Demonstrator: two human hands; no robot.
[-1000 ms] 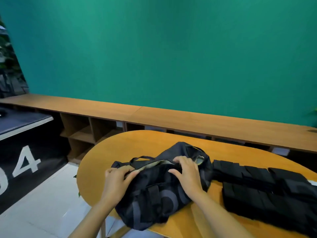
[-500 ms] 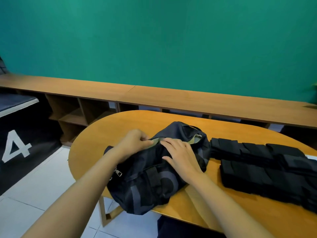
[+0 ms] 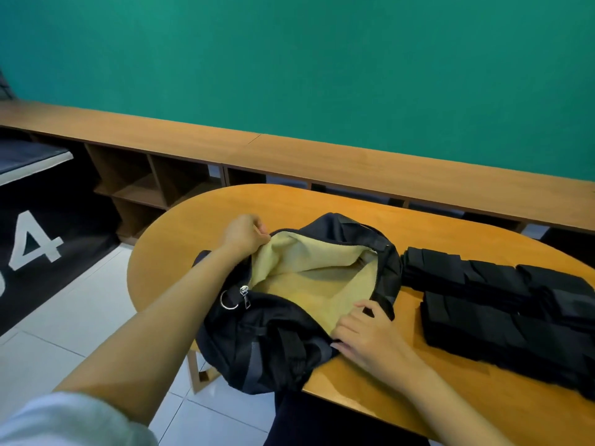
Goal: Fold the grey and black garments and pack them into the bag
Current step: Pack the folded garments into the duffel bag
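Both hands spread the bag (image 3: 273, 342) open at the left end of the table (image 3: 199, 226), left hand (image 3: 243, 235) pinching its far rim, right hand (image 3: 367, 333) gripping the near; judged the opening step, next requiring one hand freed to lift in the folded black garments (image 3: 502, 317) just beside.

Teal wall (image 3: 322, 66), wooden shelving (image 3: 154, 185), white tiles (image 3: 64, 333)

L hand (image 3: 242, 234) & R hand (image 3: 363, 333) are gripping opposite edges of black bag (image 3: 267, 342) on table (image 3: 193, 220), holding it wide; yellow lining (image 3: 309, 278) showing; folded black garments (image 3: 502, 310) lying just beside.
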